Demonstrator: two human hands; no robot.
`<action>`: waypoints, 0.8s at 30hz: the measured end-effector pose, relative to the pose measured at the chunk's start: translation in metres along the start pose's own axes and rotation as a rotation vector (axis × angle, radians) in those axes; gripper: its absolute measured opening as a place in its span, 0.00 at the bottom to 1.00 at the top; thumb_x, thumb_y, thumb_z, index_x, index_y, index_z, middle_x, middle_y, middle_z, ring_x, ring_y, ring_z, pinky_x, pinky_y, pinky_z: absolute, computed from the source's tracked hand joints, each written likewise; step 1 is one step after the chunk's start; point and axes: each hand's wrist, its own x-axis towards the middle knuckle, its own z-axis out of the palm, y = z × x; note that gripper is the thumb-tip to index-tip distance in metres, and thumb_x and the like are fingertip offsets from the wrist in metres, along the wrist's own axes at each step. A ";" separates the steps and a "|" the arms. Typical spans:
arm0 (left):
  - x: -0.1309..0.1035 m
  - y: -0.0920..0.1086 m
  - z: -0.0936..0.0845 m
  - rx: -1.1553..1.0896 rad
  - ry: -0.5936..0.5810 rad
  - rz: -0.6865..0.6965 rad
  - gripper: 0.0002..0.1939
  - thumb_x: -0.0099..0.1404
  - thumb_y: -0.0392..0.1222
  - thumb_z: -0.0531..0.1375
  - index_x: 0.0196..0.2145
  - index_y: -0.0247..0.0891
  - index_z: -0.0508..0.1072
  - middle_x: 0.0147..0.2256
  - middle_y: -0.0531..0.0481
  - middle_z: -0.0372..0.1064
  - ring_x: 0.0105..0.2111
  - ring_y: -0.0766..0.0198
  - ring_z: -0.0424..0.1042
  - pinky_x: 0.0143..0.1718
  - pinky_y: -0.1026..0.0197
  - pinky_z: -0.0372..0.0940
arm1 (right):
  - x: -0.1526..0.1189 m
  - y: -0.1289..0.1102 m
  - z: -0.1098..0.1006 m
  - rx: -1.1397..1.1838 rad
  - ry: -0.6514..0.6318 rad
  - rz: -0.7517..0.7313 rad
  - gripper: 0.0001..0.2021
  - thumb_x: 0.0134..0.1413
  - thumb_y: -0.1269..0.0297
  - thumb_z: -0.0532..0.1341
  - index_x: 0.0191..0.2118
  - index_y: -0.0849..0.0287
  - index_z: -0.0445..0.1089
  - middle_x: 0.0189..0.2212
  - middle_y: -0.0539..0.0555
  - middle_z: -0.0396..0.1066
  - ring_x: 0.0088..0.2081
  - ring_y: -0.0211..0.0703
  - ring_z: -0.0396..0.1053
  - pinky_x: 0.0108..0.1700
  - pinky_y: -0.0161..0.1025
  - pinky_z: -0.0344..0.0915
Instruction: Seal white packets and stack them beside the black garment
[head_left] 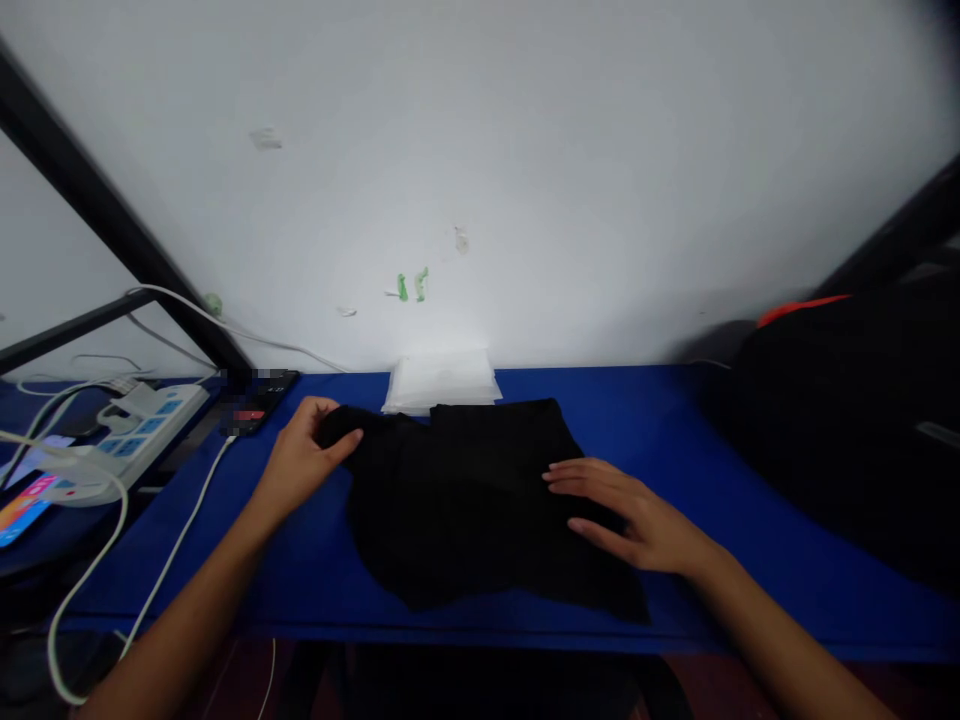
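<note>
A black piece of cloth (465, 510), perhaps a garment, lies loosely spread on the blue table (637, 410). Its lower right corner tapers close to the table's front edge. At its upper left corner my left hand (307, 450) grips the fabric between thumb and fingers; the fingertips are partly hidden behind it. My right hand (637, 515) lies on the right part of the cloth, fingers stretched out and thumb apart. Just behind the cloth rests a stack of white, thin plastic-like packets (442, 378), its front touching or slightly covered by the fabric.
A large black bag-like object (855, 430) with an orange edge takes up the right side. To the left are a plugged-in phone (259, 400), a white power strip (142, 435), a lit phone screen (26, 505) and loose white cables (184, 530). A white wall (585, 200) stands behind.
</note>
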 end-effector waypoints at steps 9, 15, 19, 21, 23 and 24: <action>-0.016 0.046 0.073 0.129 -0.589 0.682 0.09 0.68 0.39 0.57 0.46 0.40 0.69 0.42 0.47 0.72 0.45 0.56 0.71 0.54 0.48 0.60 | 0.002 0.001 0.002 -0.005 0.000 -0.050 0.17 0.61 0.64 0.61 0.55 0.55 0.68 0.53 0.60 0.71 0.57 0.51 0.66 0.57 0.53 0.67; -0.021 0.027 0.055 -0.009 -0.338 0.464 0.12 0.72 0.47 0.53 0.49 0.42 0.66 0.46 0.47 0.69 0.47 0.58 0.69 0.52 0.53 0.63 | 0.002 -0.002 0.001 0.006 0.006 -0.055 0.16 0.62 0.65 0.60 0.54 0.55 0.68 0.52 0.60 0.72 0.56 0.51 0.67 0.56 0.52 0.68; -0.031 0.008 0.047 0.241 -0.130 0.299 0.18 0.67 0.56 0.56 0.40 0.38 0.69 0.43 0.43 0.65 0.46 0.50 0.65 0.49 0.44 0.63 | 0.002 -0.001 0.001 0.006 0.008 -0.061 0.16 0.61 0.66 0.61 0.55 0.55 0.67 0.52 0.59 0.72 0.56 0.50 0.67 0.56 0.52 0.68; -0.037 0.004 0.048 0.363 -0.183 0.285 0.23 0.65 0.62 0.56 0.36 0.37 0.71 0.47 0.39 0.63 0.50 0.44 0.62 0.51 0.38 0.60 | 0.001 0.000 0.000 0.002 0.016 -0.057 0.17 0.61 0.66 0.61 0.55 0.54 0.67 0.52 0.59 0.72 0.56 0.51 0.67 0.55 0.51 0.68; -0.042 0.004 0.051 0.403 -0.226 0.289 0.26 0.64 0.65 0.55 0.35 0.36 0.71 0.52 0.37 0.60 0.54 0.41 0.58 0.52 0.35 0.58 | 0.001 0.000 0.000 -0.008 0.033 -0.047 0.16 0.61 0.66 0.61 0.54 0.54 0.67 0.51 0.59 0.71 0.55 0.51 0.67 0.54 0.51 0.69; -0.043 0.005 0.052 0.409 -0.236 0.295 0.26 0.64 0.66 0.55 0.35 0.36 0.71 0.55 0.36 0.59 0.56 0.40 0.56 0.53 0.35 0.56 | 0.000 0.000 -0.001 -0.015 0.044 -0.041 0.16 0.61 0.66 0.60 0.54 0.54 0.67 0.51 0.59 0.71 0.55 0.51 0.68 0.54 0.51 0.69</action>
